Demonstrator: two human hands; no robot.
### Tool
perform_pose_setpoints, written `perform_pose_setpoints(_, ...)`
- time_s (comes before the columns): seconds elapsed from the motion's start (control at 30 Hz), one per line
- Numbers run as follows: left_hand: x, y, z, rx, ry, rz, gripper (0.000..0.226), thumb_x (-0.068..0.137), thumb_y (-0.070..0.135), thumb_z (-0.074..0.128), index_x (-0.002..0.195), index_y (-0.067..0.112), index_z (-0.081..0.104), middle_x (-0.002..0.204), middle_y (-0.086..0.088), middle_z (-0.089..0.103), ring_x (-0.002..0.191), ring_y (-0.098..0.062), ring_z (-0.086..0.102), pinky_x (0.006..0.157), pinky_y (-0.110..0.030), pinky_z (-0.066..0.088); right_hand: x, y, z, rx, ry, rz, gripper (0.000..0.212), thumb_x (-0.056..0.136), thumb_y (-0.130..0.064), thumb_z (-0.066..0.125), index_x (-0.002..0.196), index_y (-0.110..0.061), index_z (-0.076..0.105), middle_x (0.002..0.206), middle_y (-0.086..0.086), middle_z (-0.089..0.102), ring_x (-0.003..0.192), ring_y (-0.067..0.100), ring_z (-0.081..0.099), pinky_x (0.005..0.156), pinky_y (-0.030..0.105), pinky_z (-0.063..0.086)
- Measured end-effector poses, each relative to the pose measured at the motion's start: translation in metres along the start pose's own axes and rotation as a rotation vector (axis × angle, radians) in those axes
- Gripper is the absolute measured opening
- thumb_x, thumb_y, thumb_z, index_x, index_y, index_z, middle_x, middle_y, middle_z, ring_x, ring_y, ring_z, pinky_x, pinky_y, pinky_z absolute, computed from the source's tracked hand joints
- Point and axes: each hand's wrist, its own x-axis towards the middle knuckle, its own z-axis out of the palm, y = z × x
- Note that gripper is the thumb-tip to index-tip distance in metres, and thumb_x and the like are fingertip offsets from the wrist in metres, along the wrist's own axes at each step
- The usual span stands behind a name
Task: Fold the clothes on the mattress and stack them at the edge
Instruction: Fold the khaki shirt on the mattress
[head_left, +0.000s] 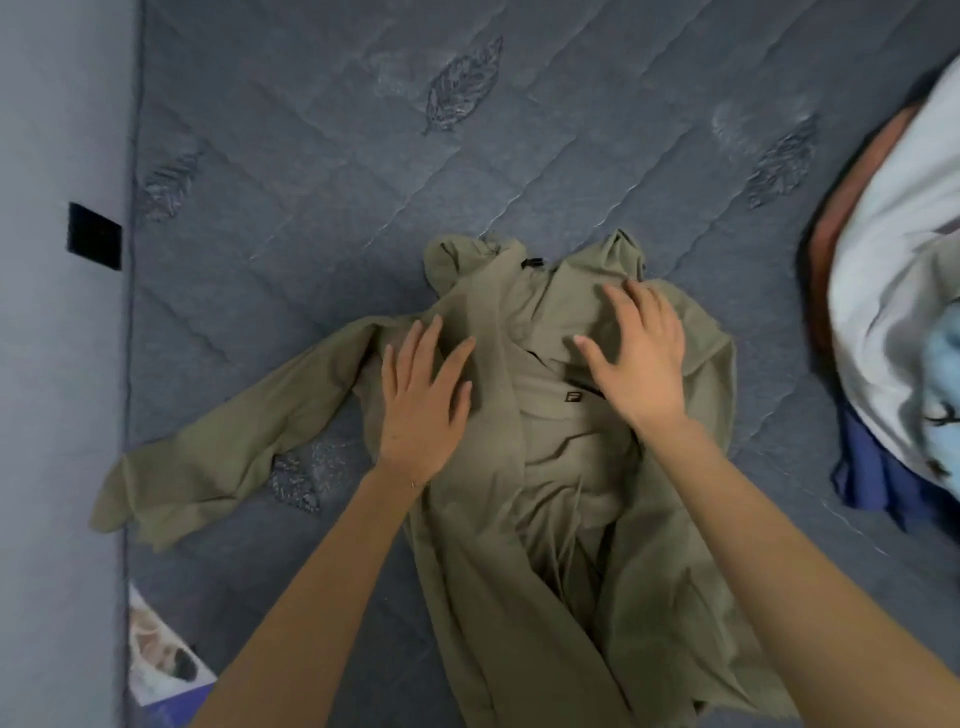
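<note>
Mattress (571, 156): grey, quilted, leaf-patterned, against a pale wall (57, 364).
Jacket (550, 467): olive, spread mid-mattress, one sleeve flung left.
My left hand (423, 402): flat, pressing it.
My right hand (636, 353): flat, likewise.
Clothes pile (904, 312): right edge.

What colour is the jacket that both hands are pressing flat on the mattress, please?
The jacket is plain khaki-olive, with a small dark logo; seen in the head view.

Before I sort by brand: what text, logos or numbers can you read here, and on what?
"F": small black logo on the chest of the jacket.
Black tag at its collar: too small to read.
Printed sheet at the corner of the mattress: blurred, unreadable.
No numbers visible.
</note>
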Motion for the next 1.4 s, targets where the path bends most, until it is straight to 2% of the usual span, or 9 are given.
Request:
perform_pose_setpoints(0.23,0.036,0.078,0.04,0.008,-0.031,0.092,0.045,0.098,0.023,0.051,0.142,0.018,0.045,0.153,-0.009,0.033,0.145,-0.029,0.02,0.12,-0.049,0.009,0.026,0.08,-0.023,0.029,-0.128,0.248,0.077,0.089,-0.044,0.062,0.15,-0.016,0.025,0.15,0.014,0.035,0.141,0.033,0.025,0.116,0.045,0.016)
perform_pose_setpoints(0.37,0.045,0.1,0.062,0.048,-0.107,0.075,0.051,0.097,0.033,0.05,0.145,0.021,0.039,0.154,-0.008,0.03,0.147,-0.028,0.016,0.119,-0.05,0.004,0.037,0.101,-0.028,0.135,-0.183,0.255,0.023,0.095,-0.027,0.057,0.088,-0.006,0.054,0.089,0.016,0.06,0.095,0.036,0.056,0.07,0.036,0.036)
perform_pose_setpoints(0.6,0.06,0.132,0.075,0.012,-0.142,0.1,0.061,0.097,0.043,0.046,0.151,0.03,0.022,0.161,-0.005,0.009,0.148,-0.024,0.004,0.118,-0.052,0.004,0.074,0.109,-0.094,0.434,0.193,0.134,0.046,0.09,-0.008,0.054,0.057,-0.027,0.029,0.052,-0.01,0.033,0.059,0.007,0.033,0.06,0.028,0.025)
perform_pose_setpoints(0.8,0.078,0.16,0.086,-0.028,-0.077,0.055,0.061,0.098,0.042,0.04,0.152,0.032,0.014,0.162,-0.005,0.002,0.149,-0.023,-0.001,0.117,-0.05,0.0,0.094,0.12,-0.102,0.381,0.284,0.228,0.033,0.095,-0.019,0.05,0.063,-0.024,0.041,0.061,-0.007,0.044,0.072,0.023,0.045,0.064,0.032,0.028)
perform_pose_setpoints(0.87,0.08,0.157,0.096,0.004,-0.225,0.015,0.063,0.098,0.045,0.038,0.152,0.034,0.007,0.162,-0.003,-0.005,0.148,-0.02,-0.008,0.117,-0.05,-0.004,0.089,0.134,-0.092,0.346,0.132,0.315,0.018,0.096,-0.03,0.053,0.102,-0.014,0.06,0.1,0.009,0.063,0.102,0.03,0.055,0.083,0.035,0.038)
perform_pose_setpoints(1.0,0.082,0.142,0.116,0.275,-0.482,0.067,0.071,0.097,0.053,0.033,0.149,0.037,-0.012,0.157,-0.003,-0.027,0.144,-0.021,-0.025,0.116,-0.054,-0.01,0.056,0.152,-0.07,0.259,-0.006,0.392,0.086,0.083,-0.043,0.07,0.149,-0.012,0.025,0.144,0.015,0.037,0.133,0.033,0.035,0.107,0.041,0.03)
perform_pose_setpoints(1.1,0.087,0.145,0.122,0.303,-0.445,0.077,0.076,0.096,0.056,0.034,0.146,0.038,-0.019,0.156,-0.004,-0.028,0.144,-0.023,-0.025,0.113,-0.054,-0.013,0.034,0.16,-0.052,0.37,-0.025,0.463,0.094,0.078,-0.03,0.078,0.148,-0.004,0.021,0.143,0.018,0.033,0.133,0.031,0.034,0.107,0.031,0.027)
perform_pose_setpoints(1.27,0.103,0.157,0.13,0.272,-0.4,0.04,0.077,0.095,0.059,0.035,0.149,0.037,-0.015,0.157,-0.006,-0.027,0.144,-0.025,-0.024,0.112,-0.056,-0.013,0.036,0.173,-0.059,0.413,0.093,0.392,0.012,0.084,0.007,0.049,0.095,0.003,0.051,0.091,0.019,0.059,0.085,0.028,0.054,0.07,0.028,0.035)
perform_pose_setpoints(1.4,0.109,0.173,0.131,0.19,-0.375,-0.005,0.075,0.094,0.061,0.033,0.151,0.036,-0.009,0.158,-0.007,-0.024,0.145,-0.025,-0.024,0.111,-0.055,-0.014,0.042,0.177,-0.084,0.457,0.319,0.294,0.024,0.083,0.01,0.04,0.096,0.003,0.059,0.087,0.015,0.063,0.075,0.007,0.047,0.067,0.02,0.033)
